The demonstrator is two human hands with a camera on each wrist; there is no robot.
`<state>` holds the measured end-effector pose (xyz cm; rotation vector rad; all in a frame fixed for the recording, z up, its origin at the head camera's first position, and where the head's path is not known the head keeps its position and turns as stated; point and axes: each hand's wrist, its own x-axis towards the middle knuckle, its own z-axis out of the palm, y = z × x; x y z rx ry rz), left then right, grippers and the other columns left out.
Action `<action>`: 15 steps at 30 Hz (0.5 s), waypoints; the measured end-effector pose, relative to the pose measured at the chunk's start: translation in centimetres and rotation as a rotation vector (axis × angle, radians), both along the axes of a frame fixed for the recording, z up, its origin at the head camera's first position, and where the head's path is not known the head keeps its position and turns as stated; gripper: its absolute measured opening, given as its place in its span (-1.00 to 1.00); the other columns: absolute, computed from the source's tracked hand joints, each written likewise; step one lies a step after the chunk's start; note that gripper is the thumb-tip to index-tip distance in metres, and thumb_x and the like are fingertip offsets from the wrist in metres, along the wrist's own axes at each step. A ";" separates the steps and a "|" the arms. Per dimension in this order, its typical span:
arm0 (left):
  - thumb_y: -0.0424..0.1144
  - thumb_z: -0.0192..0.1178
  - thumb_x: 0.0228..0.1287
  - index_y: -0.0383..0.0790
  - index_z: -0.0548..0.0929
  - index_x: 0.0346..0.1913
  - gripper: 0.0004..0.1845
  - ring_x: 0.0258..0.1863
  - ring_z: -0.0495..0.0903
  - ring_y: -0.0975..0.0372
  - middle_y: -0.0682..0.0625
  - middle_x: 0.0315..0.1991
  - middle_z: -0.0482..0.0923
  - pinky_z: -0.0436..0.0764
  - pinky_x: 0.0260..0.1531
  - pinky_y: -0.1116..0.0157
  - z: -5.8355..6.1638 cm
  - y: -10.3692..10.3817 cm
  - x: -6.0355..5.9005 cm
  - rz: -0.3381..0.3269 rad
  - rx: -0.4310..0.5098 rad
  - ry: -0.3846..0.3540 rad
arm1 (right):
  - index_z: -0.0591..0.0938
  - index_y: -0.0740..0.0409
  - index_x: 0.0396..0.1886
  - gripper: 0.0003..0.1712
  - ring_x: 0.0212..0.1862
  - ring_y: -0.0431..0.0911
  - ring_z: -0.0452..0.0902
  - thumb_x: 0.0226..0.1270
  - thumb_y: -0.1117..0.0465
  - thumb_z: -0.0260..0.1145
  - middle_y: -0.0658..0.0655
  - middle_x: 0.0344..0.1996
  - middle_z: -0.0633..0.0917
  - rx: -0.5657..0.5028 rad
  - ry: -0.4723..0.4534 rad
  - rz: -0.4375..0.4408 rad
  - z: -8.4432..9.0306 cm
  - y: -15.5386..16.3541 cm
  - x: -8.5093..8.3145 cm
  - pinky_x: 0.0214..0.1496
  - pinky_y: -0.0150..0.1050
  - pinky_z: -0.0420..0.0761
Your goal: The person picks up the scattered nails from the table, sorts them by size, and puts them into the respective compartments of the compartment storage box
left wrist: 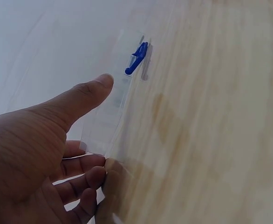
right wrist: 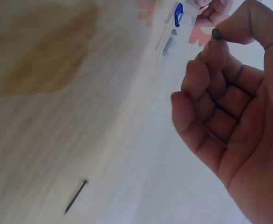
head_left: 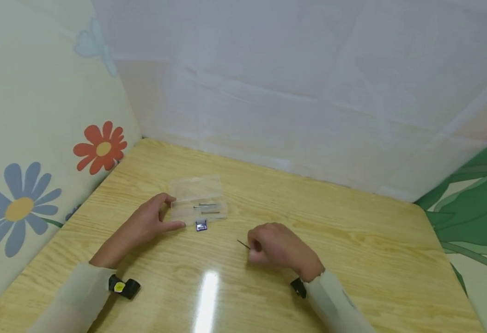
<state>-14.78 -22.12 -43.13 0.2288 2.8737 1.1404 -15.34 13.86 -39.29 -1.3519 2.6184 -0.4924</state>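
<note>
A clear plastic box (head_left: 220, 214) with its lid (head_left: 197, 186) laid back stands on the table, several metal nails (head_left: 210, 212) in it. A blue latch (head_left: 201, 225) hangs at its front edge. My left hand (head_left: 145, 219) holds the box at its left end, thumb along the front and curled fingers at the side. To the right of the box, my right hand (head_left: 278, 245) pinches a thin nail (head_left: 243, 244) between thumb and forefinger. One dark end of it shows in the right wrist view. Another nail (right wrist: 76, 197) lies on the table there.
The wood-grain table (head_left: 351, 240) runs back to a pale cloth (head_left: 289, 92). Flower-patterned panels (head_left: 19, 115) rise at the left and right. A bright light reflection (head_left: 206, 300) crosses the table's front.
</note>
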 end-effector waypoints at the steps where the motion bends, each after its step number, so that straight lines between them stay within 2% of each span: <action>1: 0.04 0.57 0.13 -0.44 0.43 0.28 -0.16 -0.37 0.39 0.11 -0.12 -0.25 0.44 0.40 -0.40 0.18 0.0 0.0 0.0 0.000 -0.001 0.003 | 0.48 -0.12 -0.57 -0.78 -0.53 -0.34 0.29 0.08 0.26 0.33 -0.21 -0.62 0.41 -0.009 0.009 0.010 0.0 -0.3 -0.4 -0.44 -0.39 0.38; 5: 0.03 0.57 0.13 -0.45 0.43 0.27 -0.16 -0.38 0.39 0.12 -0.12 -0.24 0.45 0.40 -0.40 0.18 0.0 0.1 -0.1 -0.007 0.004 0.013 | 0.51 -0.11 -0.58 -0.82 -0.53 -0.34 0.31 0.05 0.27 0.30 -0.20 -0.62 0.46 -0.019 0.030 0.033 0.2 -1.4 -1.9 -0.43 -0.38 0.41; 9: 0.04 0.57 0.13 -0.44 0.44 0.27 -0.16 -0.36 0.39 0.11 -0.12 -0.22 0.45 0.40 -0.39 0.18 -0.2 0.2 -0.1 -0.006 0.005 0.012 | 0.53 -0.10 -0.56 -0.86 -0.54 -0.31 0.32 0.08 0.24 0.28 -0.18 -0.63 0.47 0.004 0.024 0.017 0.1 -2.5 -3.3 -0.43 -0.36 0.40; 15: 0.06 0.57 0.13 -0.43 0.43 0.28 -0.15 -0.36 0.39 0.12 -0.12 -0.19 0.46 0.40 -0.40 0.19 -0.5 0.1 -0.1 -0.006 0.007 0.014 | 0.55 -0.09 -0.53 -0.88 -0.54 -0.29 0.34 0.13 0.22 0.28 -0.17 -0.61 0.51 0.018 0.039 -0.004 0.3 -3.7 -4.4 -0.42 -0.36 0.43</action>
